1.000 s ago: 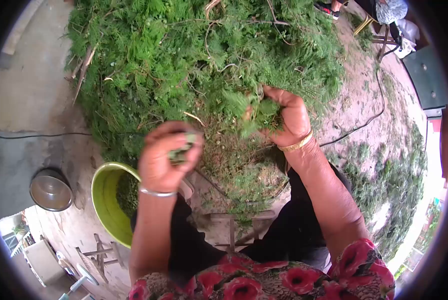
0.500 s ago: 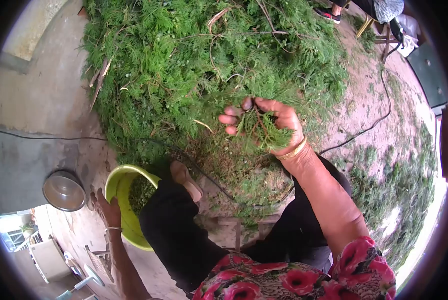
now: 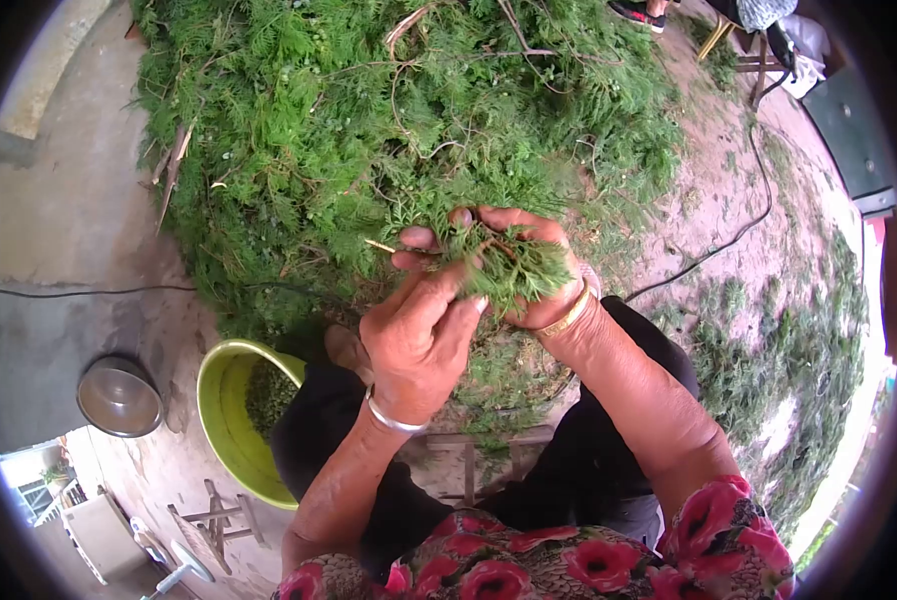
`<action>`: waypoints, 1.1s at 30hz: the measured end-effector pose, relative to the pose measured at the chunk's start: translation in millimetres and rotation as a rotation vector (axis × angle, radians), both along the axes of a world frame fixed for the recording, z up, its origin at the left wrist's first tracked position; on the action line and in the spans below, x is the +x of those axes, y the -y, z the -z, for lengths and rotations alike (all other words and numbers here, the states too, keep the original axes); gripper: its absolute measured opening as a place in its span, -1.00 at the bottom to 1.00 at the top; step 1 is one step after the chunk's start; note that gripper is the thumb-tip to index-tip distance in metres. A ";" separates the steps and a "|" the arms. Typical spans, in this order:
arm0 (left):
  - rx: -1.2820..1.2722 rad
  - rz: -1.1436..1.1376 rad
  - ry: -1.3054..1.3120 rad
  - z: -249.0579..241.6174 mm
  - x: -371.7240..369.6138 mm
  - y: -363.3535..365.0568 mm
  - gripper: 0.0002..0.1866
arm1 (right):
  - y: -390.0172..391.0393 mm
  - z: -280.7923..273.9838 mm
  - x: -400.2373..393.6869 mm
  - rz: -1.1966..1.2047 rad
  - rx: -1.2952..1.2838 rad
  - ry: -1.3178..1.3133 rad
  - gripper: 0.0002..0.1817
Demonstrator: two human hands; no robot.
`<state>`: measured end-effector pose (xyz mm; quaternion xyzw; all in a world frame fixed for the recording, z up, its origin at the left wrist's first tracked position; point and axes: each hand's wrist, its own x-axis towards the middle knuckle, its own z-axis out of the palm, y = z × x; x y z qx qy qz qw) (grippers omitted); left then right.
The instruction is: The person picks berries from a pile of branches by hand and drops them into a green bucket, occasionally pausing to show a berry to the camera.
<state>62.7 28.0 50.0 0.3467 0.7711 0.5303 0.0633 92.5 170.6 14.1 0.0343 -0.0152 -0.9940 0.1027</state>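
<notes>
A feathery green evergreen sprig (image 3: 517,268) with a brown stem lies in my right hand (image 3: 559,296), whose fingers curl around it. My left hand (image 3: 416,345) is up against the sprig from the left, its fingers closed and the fingertips partly hidden in the foliage. A yellow-green bucket (image 3: 231,430) stands by my left leg, holding small greenish pieces (image 3: 267,395). Beyond both hands spreads a large heap of cut evergreen branches (image 3: 369,130).
A metal bowl (image 3: 119,397) sits on the ground left of the bucket. Below it is a small wooden stool (image 3: 214,525). A black cable (image 3: 709,268) crosses the ground. More greenery (image 3: 779,370) is scattered at right. Another person's shoe (image 3: 639,14) shows at the top.
My left hand has left the bucket's rim and come up to the sprig. My right hand still holds the sprig, slightly further left. The view has shifted a little.
</notes>
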 end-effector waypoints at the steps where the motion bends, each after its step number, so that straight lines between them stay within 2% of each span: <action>1: 0.001 0.001 0.006 3.0 -1.9 -3.2 -0.73 | -0.4 1.6 -0.2 0.001 0.001 0.006 -0.70; 3: 0.011 -0.032 -0.151 13.8 -6.0 -6.6 -0.66 | -0.1 4.5 -2.0 0.042 0.123 0.177 -0.71; 7: 0.089 -0.069 -0.247 31.6 -9.1 -5.6 -0.58 | 1.1 14.2 -4.4 0.059 0.193 0.228 -0.75; 13: -0.128 0.028 -0.362 32.0 -14.6 4.8 -0.63 | 6.8 31.0 -3.2 0.041 0.303 0.349 -0.77; 14: -0.087 0.016 -0.333 37.5 -13.7 4.7 -0.66 | 7.3 31.7 -2.4 0.038 0.310 0.372 -0.77; 15: -0.088 0.015 -0.332 39.5 -13.5 8.2 -0.66 | 7.1 31.0 -1.2 0.068 0.437 0.339 -0.77; 17: -0.156 0.048 0.049 40.3 -13.0 16.3 -0.72 | 5.3 27.7 1.1 0.128 0.691 0.266 -0.76; 18: -0.019 0.060 0.265 34.7 -12.7 14.9 -0.82 | 2.0 22.4 1.7 0.069 0.360 0.305 -0.78; 19: -0.019 0.058 0.263 27.8 -12.9 15.7 -0.82 | 2.2 15.6 -0.4 0.067 0.359 0.302 -0.78; 21: 0.117 0.074 0.688 17.4 -14.2 18.9 -0.87 | 3.5 2.1 -3.9 0.111 0.441 0.393 -0.80; 22: 0.190 0.093 0.782 17.7 -15.8 21.3 -0.89 | 3.3 -2.3 -3.0 0.167 0.430 0.442 -0.81; 23: 0.189 0.094 0.780 18.5 -17.7 23.0 -0.89 | 0.7 1.2 -2.4 0.168 0.429 0.440 -0.81; 25: 0.366 0.073 0.884 21.6 -22.0 27.4 -0.89 | -7.7 10.1 -1.2 0.119 0.587 0.362 -0.77; 27: 0.422 0.083 0.904 27.2 -28.8 33.7 -0.86 | -9.6 9.7 -0.5 0.073 0.683 0.398 -0.82; 29: 0.521 0.098 1.092 28.2 -33.7 37.7 -0.84 | -1.2 8.9 0.4 0.188 1.104 0.320 -0.82; 30: 0.527 0.103 1.121 28.2 -34.3 38.0 -0.83 | 3.0 -5.6 2.0 0.176 1.173 0.318 -0.71; 33: 0.538 0.133 1.171 33.5 -33.8 36.2 -0.82 | 11.2 -15.3 3.8 0.062 1.123 0.183 -0.71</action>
